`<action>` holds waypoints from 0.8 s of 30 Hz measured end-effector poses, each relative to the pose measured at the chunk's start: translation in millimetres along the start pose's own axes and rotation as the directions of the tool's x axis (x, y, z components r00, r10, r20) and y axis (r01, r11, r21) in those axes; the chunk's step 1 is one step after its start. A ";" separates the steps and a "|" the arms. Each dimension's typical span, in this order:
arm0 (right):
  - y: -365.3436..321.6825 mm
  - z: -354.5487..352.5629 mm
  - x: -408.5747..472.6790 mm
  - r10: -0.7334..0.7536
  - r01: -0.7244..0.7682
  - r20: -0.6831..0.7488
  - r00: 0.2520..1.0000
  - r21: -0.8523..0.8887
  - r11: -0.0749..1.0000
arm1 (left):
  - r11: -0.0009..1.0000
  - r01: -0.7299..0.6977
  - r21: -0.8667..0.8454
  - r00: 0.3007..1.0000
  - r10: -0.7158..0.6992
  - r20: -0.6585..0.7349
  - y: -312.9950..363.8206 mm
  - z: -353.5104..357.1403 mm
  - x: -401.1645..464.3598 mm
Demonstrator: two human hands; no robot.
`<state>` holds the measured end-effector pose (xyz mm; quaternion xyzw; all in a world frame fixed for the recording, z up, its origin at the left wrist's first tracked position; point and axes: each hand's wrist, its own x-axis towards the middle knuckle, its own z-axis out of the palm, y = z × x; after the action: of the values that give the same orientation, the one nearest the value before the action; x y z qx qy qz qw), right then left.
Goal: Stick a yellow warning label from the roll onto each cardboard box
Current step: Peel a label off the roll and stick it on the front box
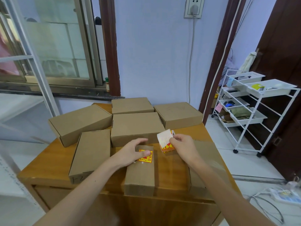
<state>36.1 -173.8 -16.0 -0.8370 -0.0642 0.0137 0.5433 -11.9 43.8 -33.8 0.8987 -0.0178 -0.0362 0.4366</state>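
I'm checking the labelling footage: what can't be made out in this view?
Head view only:
- Print on the yellow warning label: too small, partly under the left hand.
- Label roll core: hidden by the right hand.
- Brown cardboard box under the right forearm: mostly covered, blurred.
- Box sides: unseen.

label [145,156] on front-ctr box [140,173] | roll [166,141] just R of it | 5 boxes [136,126] behind & L | cart [254,110] far R

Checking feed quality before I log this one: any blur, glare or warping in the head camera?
Head view: wide-angle bowing bends the door frames; motion smear on the box under the right hand; stuck label and left hand fairly sharp; soft even light, no glare.
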 end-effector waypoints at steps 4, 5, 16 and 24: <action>0.9 -1.4 -0.4 -0.002 0.002 0.005 1.000 0.007 1.000 | 0.998 0.055 0.018 0.998 -0.055 -0.011 10.1 5.7 2.9; 0.5 -1.9 -1.0 -0.004 0.004 0.006 1.000 0.006 1.000 | 0.996 0.079 0.035 0.995 -0.077 -0.056 11.1 9.1 4.9; -1.7 -10.5 -9.0 -0.020 0.015 0.070 0.997 0.075 0.997 | 0.916 0.173 0.363 0.967 -0.088 -0.239 14.4 23.3 13.2; 2.1 -7.3 -13.8 -0.015 -0.017 0.166 0.986 0.188 0.982 | 0.984 -0.157 0.083 0.984 0.163 -0.073 41.4 18.7 13.6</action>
<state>23.3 -183.0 -15.6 -0.7776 -0.1074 0.0898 0.6130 0.2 2.7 -13.4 0.9114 -0.0738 0.0357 0.4034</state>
